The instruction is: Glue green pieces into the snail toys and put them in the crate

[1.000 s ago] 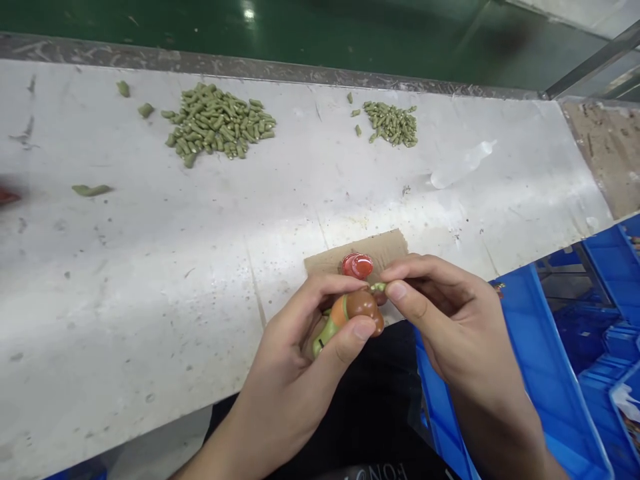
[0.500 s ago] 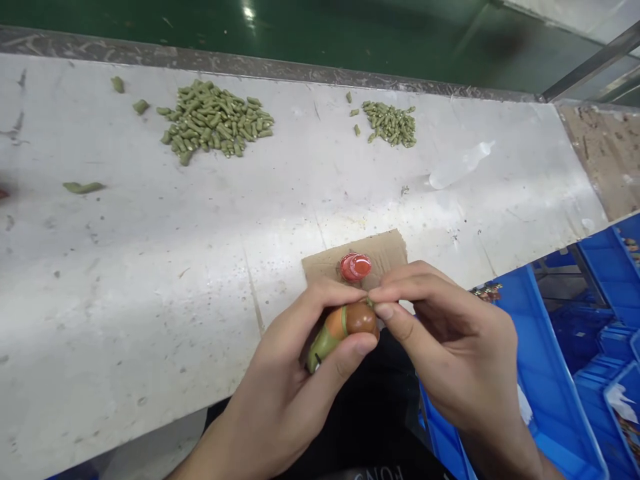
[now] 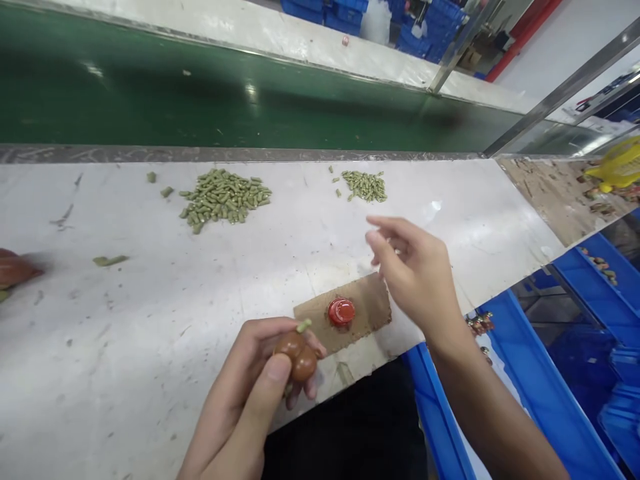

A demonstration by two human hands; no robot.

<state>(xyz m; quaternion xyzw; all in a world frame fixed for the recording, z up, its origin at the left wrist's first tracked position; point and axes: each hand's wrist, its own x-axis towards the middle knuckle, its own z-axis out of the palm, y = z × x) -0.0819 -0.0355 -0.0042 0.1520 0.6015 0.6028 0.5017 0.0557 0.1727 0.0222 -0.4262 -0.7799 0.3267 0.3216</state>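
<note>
My left hand (image 3: 250, 393) is closed around a small figurine (image 3: 303, 363) with a glossy brown, rounded head. A short light-green piece (image 3: 304, 325) sticks up from its top; most of its body is hidden by my fingers. My right hand (image 3: 413, 267) is raised over the table, thumb and forefinger apart, and nothing shows between them. Below and left of it, a small red cap-like container (image 3: 342, 311) sits on a piece of cardboard (image 3: 370, 307). Just beyond my right fingertips lies a small pile of short green pieces (image 3: 367, 186).
A larger pile of green pieces (image 3: 225, 197) lies farther left, with a longer green piece (image 3: 111, 261) nearby. A blurred brown object (image 3: 15, 268) is at the left edge. Blue bins (image 3: 545, 393) stand right of the table, and a green conveyor belt (image 3: 300, 117) runs behind.
My right hand has left the figurine and moved forward. My left hand has shifted left with the figurine, its green top piece now visible. The view has tilted up; a brown object has appeared at left.
</note>
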